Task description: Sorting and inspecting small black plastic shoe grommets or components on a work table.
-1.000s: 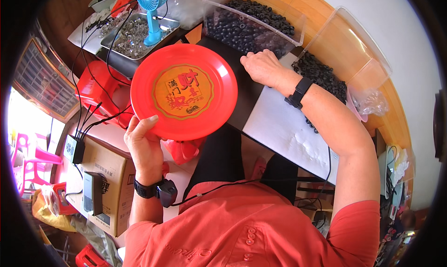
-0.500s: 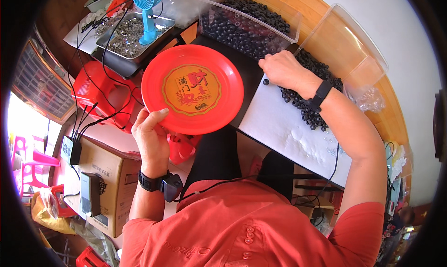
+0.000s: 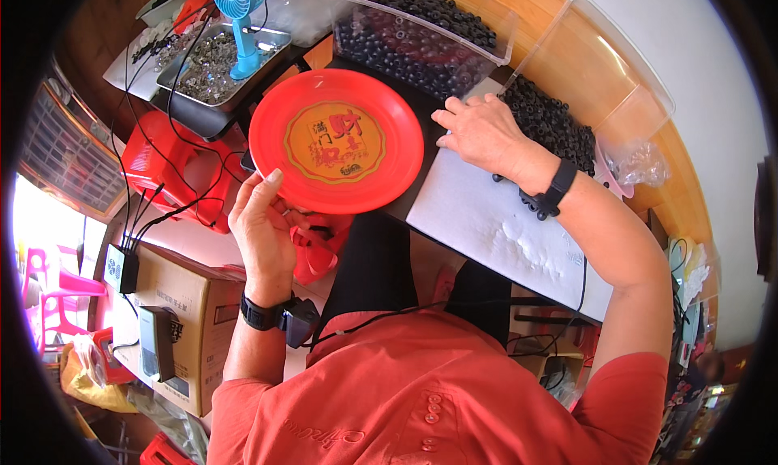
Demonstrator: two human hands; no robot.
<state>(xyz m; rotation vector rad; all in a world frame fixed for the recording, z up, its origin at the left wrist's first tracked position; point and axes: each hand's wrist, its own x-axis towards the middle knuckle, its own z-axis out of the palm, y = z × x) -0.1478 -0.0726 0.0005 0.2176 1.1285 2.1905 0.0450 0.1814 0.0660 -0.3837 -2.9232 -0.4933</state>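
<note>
A round red plate [image 3: 397, 173] with a gold printed centre is tilted in the air. My left hand [image 3: 263, 226] grips its near-left rim, thumb on top and fingers underneath. Palm down, my right hand [image 3: 478, 131] is over the far edge of a white foam board [image 3: 486, 214]. Its fingers are bent and apart, and nothing shows between them. Beside that hand lies a heap of black ring-shaped beads [image 3: 551, 124]; some are partly hidden under my wrist.
A clear plastic bin [image 3: 506, 47] full of black beads stands beyond my right hand. Its clear lid [image 3: 608, 68] leans at the right. At the left are a blue fan [image 3: 243, 35], a metal tray [image 3: 279, 42] of shiny pieces, red stools [image 3: 154, 157] and a cardboard box [image 3: 190, 303].
My right hand has shifted slightly left and its fingers have spread. Loose beads on the board no longer show below it. The plate has dipped a little and tilted.
</note>
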